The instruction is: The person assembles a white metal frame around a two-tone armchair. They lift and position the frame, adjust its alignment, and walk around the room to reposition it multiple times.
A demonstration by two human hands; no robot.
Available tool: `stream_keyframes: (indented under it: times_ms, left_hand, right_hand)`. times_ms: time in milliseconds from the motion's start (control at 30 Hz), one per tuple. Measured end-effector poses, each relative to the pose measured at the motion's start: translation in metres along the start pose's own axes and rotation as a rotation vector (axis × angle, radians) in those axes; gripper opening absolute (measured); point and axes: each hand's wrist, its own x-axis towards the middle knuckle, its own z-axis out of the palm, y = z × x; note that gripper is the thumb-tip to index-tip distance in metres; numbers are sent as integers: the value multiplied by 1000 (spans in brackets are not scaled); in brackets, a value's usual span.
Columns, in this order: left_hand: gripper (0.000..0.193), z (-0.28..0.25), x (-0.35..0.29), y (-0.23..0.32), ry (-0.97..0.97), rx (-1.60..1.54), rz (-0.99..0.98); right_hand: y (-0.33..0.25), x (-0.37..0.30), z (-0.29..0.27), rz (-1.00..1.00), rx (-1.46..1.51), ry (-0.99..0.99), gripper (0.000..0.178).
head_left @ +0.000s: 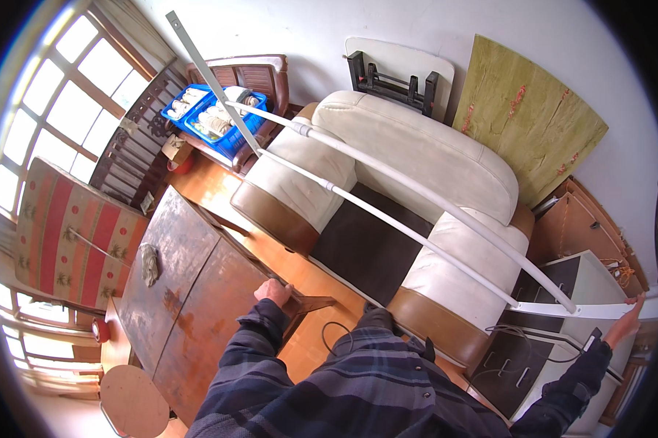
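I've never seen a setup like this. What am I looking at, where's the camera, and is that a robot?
No robot here: just a person using two bare hands. There is one picture, a wide, bent view from a camera worn on the person's head, looking down. Left in the picture is the person's left.

The left hand is curled at the edge of a brown wooden table, on which lies a crumpled grey cloth, perhaps a glove. The right hand is at the end of a long white frame; how firmly it grips is hard to tell. The frame stretches across the view of a cream-and-brown sofa.
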Motion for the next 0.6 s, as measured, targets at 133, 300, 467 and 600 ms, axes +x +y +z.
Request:
stream_keyframes:
  times_ms: [133,300,467,600]
  left_hand:
    - [60,3,1,0,23,-10,1]
    - [58,6,3,-2,26,-19,-13]
    - [56,8,4,-3,32,-28,-11]
    - [54,9,4,-3,46,-25,-12]
  right_hand:
    - [6,5,0,-14,36,15,47]
    - [15,15,-1,7,126,5,44]
    - [23,23,-3,19,-6,48,47]
    - [22,21,-5,24,-85,10,58]
